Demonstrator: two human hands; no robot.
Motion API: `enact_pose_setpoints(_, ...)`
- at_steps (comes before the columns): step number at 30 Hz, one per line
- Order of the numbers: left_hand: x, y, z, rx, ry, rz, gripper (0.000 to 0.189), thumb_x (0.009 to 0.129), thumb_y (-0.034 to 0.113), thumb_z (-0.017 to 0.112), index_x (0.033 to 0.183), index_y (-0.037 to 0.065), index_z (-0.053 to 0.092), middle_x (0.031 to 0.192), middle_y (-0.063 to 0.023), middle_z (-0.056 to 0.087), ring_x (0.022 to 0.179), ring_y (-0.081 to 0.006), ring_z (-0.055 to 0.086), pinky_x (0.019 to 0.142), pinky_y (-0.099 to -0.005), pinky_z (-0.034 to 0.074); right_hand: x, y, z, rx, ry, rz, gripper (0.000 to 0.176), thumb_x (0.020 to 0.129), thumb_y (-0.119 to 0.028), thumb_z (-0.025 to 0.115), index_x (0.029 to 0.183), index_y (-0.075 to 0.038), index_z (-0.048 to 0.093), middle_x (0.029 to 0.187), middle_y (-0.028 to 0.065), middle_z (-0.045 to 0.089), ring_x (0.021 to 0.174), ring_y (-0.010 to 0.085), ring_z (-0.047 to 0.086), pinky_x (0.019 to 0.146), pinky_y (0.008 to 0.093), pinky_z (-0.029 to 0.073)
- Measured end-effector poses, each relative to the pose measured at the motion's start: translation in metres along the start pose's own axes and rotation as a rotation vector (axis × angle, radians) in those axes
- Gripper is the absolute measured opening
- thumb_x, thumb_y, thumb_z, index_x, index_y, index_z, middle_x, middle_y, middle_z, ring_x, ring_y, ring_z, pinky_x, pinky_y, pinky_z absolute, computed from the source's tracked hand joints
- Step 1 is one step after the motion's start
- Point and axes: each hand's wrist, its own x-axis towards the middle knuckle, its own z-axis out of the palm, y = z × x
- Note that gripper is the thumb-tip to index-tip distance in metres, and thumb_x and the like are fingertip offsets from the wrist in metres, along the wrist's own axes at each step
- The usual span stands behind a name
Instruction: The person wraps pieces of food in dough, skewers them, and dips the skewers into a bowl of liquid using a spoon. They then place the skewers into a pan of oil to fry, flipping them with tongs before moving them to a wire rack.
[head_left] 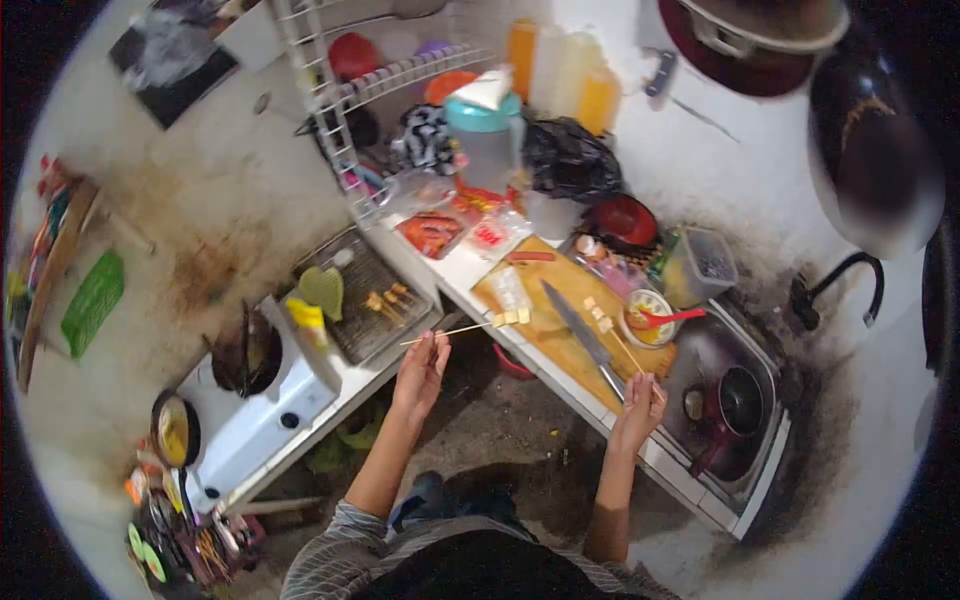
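In the head view my left hand (422, 372) pinches a thin wooden skewer (460, 330) with pale cubes (513, 317) threaded at its far end. My right hand (638, 405) grips a second skewer (628, 352), whose tip carries small pale-pink pieces (598, 315). Both skewers reach toward the wooden cutting board (550, 285). A large knife (582, 328) lies across the board between them. Beside the right skewer, a small bowl (645, 305) of yellowish liquid holds a red spoon (675, 317). A reddish sausage-like stick (531, 256) and a clear plastic bag (511, 290) rest on the board.
Right of the board is a sink (765, 350) with a dark pan (741, 400). At left stand a stove (265, 415), a frying pan (176, 430) and a rack tray (365, 290) with several skewers (390, 300). Packets (432, 234) and a jug (484, 140) stand behind the board.
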Motion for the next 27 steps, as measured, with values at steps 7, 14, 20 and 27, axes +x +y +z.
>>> enact_pose_setpoints(7,-0.09,0.076,-0.085,-0.026,0.127,0.153,0.015,0.085,0.018,0.053,0.092,0.006,0.05,0.087,-0.0036,0.058,0.085,-0.0102,0.057,0.079,-0.0228,0.049,-0.109,0.017,0.041,-0.043,-0.347,0.328,0.014,0.083,-0.016,0.057,0.089,-0.008,0.048,0.091,0.0041,0.054,0.086,0.0141,0.056,0.078,0.0256,0.046)
enact_pose_setpoints(14,-0.215,0.159,-0.205,-0.045,0.302,0.39,0.021,0.086,0.022,0.053,0.094,0.003,0.05,0.088,-0.0044,0.058,0.082,-0.01,0.058,0.078,-0.0216,0.049,-0.286,0.054,0.061,-0.164,-0.705,0.575,0.016,0.082,-0.019,0.058,0.086,-0.007,0.047,0.086,0.0037,0.054,0.083,0.012,0.056,0.076,0.0254,0.048)
enact_pose_setpoints(20,-0.341,0.213,-0.301,-0.176,0.511,0.649,0.013,0.083,0.017,0.056,0.085,0.004,0.053,0.084,-0.0054,0.059,0.081,-0.0114,0.059,0.074,-0.0223,0.051,-0.436,0.07,0.058,-0.184,-0.904,0.769,0.014,0.083,-0.014,0.057,0.084,-0.007,0.045,0.085,0.0035,0.053,0.081,0.0127,0.058,0.072,0.0222,0.051)
enact_pose_setpoints(27,-0.446,0.263,-0.377,-0.199,0.637,0.789,0.013,0.083,0.017,0.057,0.084,0.005,0.055,0.083,-0.0062,0.061,0.076,-0.0114,0.06,0.069,-0.0207,0.052,-0.566,0.079,0.062,-0.206,-1.084,0.843,0.016,0.081,-0.013,0.059,0.084,-0.007,0.045,0.083,0.004,0.054,0.081,0.0127,0.058,0.071,0.0236,0.051)
